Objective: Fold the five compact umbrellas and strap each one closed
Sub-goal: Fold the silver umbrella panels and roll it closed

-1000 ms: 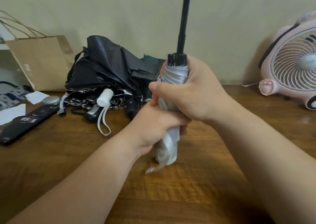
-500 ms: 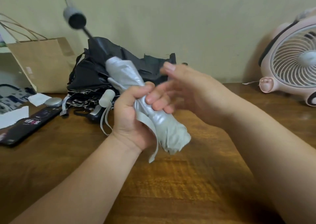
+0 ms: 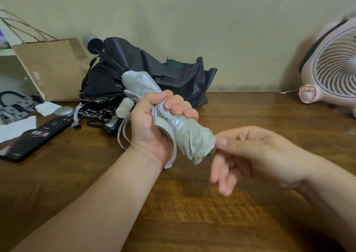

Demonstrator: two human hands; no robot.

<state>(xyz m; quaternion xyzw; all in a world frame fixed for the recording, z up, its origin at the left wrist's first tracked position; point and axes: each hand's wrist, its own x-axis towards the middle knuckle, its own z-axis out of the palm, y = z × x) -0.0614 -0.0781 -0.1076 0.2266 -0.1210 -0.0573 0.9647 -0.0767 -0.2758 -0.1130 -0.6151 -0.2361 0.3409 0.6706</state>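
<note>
My left hand (image 3: 154, 120) grips a rolled silver-grey umbrella (image 3: 185, 134) round its middle, tilted with its black shaft and grey-black handle (image 3: 93, 43) pointing up to the left. Its grey strap (image 3: 168, 134) hangs loose under my left palm. My right hand (image 3: 248, 153) is beside the umbrella's lower end, thumb and forefinger touching the bunched fabric tip, the other fingers relaxed. Behind, a heap of unfolded black umbrellas (image 3: 154, 72) lies against the wall, one with a white handle (image 3: 125, 106) and cord.
A brown paper bag (image 3: 52, 68) stands at the back left of the wooden table (image 3: 192, 223). In front of it lie a black case (image 3: 34, 138), white paper and a small silver disc (image 3: 64, 111). A pink fan (image 3: 331, 74) stands at the back right.
The umbrella went from upright, held in both hands, to tilted in my left hand alone. My right hand let go, moved down and right, and now touches the lower tip.
</note>
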